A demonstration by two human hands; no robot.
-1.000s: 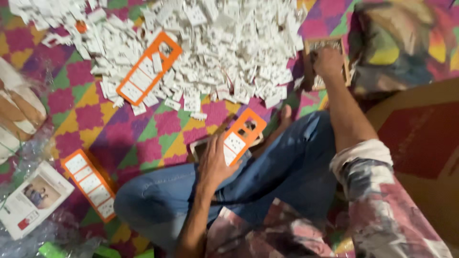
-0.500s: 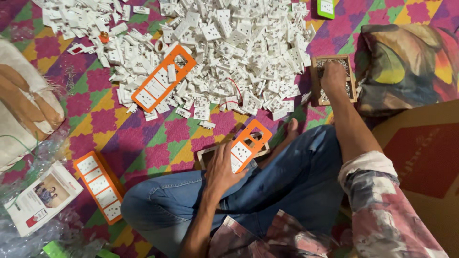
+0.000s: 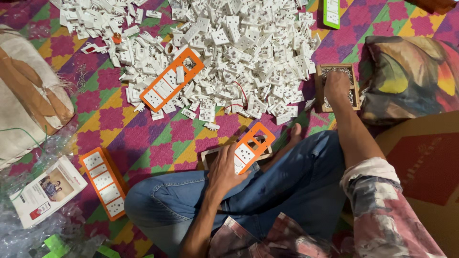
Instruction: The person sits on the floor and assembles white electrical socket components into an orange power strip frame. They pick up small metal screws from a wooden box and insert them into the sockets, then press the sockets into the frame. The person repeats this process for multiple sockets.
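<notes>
Orange socket frame [image 3: 252,149] tilted on a small wooden board [image 3: 210,157] against the knee, one white socket module seated, other windows empty. Left hand [image 3: 224,167] laid over the frame's lower end, fingers spread and pressing it down. Right hand [image 3: 337,86] reaching into a small wooden tray [image 3: 318,88] of tiny metal bits, fingertips dipped and hidden, so cannot tell whether pinching anything. Beyond, a big heap of white socket modules [image 3: 229,52] on the patterned mat [image 3: 158,134], a second orange frame [image 3: 171,79] lying in it, a filled frame [image 3: 104,181] further left. Likely risks: frame sliding off the tilted board under one-handed hold; small bits dropping from the fingertips and vanishing in the busy mat.
</notes>
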